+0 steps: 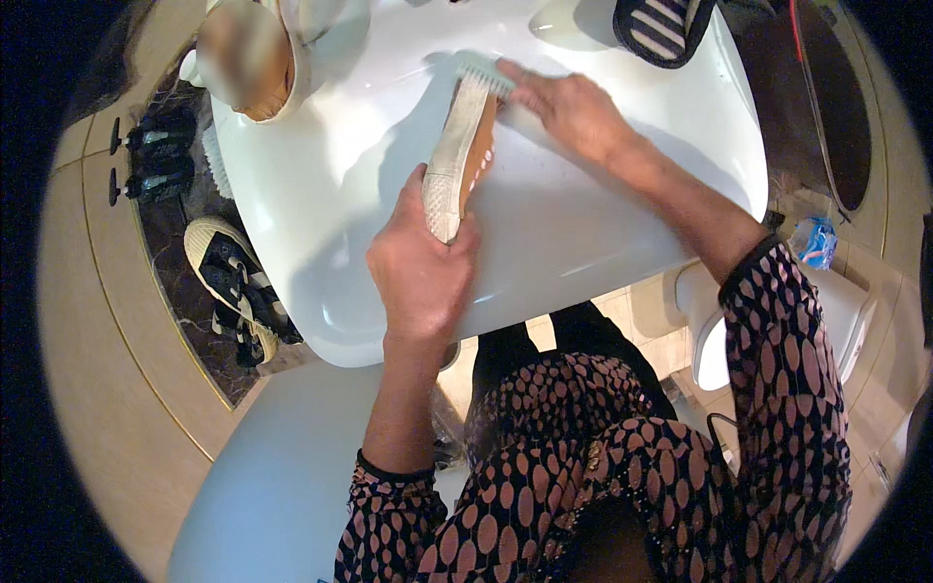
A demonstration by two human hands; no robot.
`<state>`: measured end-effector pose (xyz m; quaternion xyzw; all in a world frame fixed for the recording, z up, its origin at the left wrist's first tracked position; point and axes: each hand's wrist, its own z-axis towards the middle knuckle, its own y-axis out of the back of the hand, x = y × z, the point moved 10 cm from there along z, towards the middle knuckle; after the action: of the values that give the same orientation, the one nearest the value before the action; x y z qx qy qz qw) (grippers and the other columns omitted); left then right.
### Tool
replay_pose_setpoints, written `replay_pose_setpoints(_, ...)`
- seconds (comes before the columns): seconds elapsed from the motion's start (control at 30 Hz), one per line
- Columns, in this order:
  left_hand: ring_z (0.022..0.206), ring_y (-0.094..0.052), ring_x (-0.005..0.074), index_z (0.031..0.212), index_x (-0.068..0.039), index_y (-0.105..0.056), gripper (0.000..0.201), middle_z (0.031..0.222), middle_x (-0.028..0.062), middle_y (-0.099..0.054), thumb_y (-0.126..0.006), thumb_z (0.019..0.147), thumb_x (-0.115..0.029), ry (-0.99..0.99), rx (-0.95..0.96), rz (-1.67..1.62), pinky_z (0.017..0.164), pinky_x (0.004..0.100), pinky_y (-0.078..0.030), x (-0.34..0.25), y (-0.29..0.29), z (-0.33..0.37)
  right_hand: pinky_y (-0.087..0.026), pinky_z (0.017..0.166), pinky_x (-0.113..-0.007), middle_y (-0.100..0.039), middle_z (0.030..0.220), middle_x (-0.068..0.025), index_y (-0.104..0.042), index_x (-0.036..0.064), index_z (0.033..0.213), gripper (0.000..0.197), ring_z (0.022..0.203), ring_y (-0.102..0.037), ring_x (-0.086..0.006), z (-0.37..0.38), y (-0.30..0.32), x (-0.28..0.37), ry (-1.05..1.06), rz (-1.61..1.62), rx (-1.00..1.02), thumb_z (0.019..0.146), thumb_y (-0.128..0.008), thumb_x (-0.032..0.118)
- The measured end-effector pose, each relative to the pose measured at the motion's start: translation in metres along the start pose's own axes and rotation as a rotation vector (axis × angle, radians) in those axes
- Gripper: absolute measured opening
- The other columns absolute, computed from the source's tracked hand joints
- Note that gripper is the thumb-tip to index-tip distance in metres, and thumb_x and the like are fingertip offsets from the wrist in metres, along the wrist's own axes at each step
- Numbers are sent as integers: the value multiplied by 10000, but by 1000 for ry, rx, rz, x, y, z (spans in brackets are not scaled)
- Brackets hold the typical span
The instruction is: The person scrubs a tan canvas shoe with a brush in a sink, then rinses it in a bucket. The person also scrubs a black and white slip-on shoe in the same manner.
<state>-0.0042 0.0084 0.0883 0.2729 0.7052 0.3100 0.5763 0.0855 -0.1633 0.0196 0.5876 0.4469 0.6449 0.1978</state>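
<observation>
Our largest thing is the white washbasin (593, 233), spreading from the centre of view up to 12 o'clock. Next in size comes the person's black top with pinkish ovals (603, 476), filling 5 and 6 o'clock. A pale blue, curved fixture (272, 466) lies toward 7 and 8 o'clock; we cannot tell its kind. Between 3 and 4 o'clock we see a white fixture (714, 350), partly hidden by the sleeve.

A pair of black canvas sneakers with cream soles (219, 257) sits at 9 o'clock, outside the basin. Between 10 and 11 o'clock, over the basin's edge, we find a brown and white object (267, 102), too blurred to identify.

The hands are apart, each closed on its own thing. Near the centre, the left hand (423, 277) is clamped around the lower end of a white-soled tan shoe (455, 160). We see that shoe at 12 o'clock, tilted over the basin, its tan side toward 3 o'clock. Toward 1 o'clock, the right hand (573, 112) grips a pale green scrubbing brush (473, 65), whose bristles touch the shoe's upper end.

Farther out at 1 o'clock lies a black-and-white striped item (663, 29). Two dark pump bottles (160, 158) stand near 10 o'clock, and a small blue packet (814, 241) near 3 o'clock.
</observation>
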Motion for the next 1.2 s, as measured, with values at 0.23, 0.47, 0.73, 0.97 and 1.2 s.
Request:
replay_pose_setpoints(0.23,810,-630,353,1160,-30,-524,485,876,218,-627,-640,706,-157,115,1,-56,720,384,-500,19,2,-5,-512,698,-416,-646,859,-141,-492,204,1247,369,759,-635,-311,-30,-13,89,236,131,110,893,-434,292)
replay_pose_setpoints(0.47,811,-627,360,1154,-34,-529,473,876,211,-631,-640,714,-166,15,1,-43,722,380,-497,7,-3,-1,-519,693,-397,-665,834,-88,-445,198,1303,421,700,-635,-303,10,-6,20,54,-65,-19,917,-432,365)
replay_pose_setpoints(0.73,866,-627,275,1221,10,-461,550,984,220,-615,-646,715,-98,71,72,-11,774,340,-482,1,-9,-2,-490,671,-411,-627,819,-193,-472,193,1281,399,724,-612,-329,8,-1,-8,-38,-124,-16,909,-466,337)
replay_pose_setpoints(0.97,850,-574,137,1246,59,-429,524,1039,121,-573,-618,787,-106,610,149,-1182,750,247,-481,71,-17,-8,-431,578,-270,-535,663,-51,-461,147,1303,395,598,-460,-123,-9,-15,-54,-276,499,-30,941,-434,303)
replay_pose_setpoints(1.2,946,-593,249,1150,65,-530,526,1114,207,-549,-661,781,-286,247,260,-220,778,307,-481,86,7,6,-429,594,-247,-521,723,-28,-448,141,1316,415,620,-435,-86,-37,-27,-7,-399,538,320,940,-445,319)
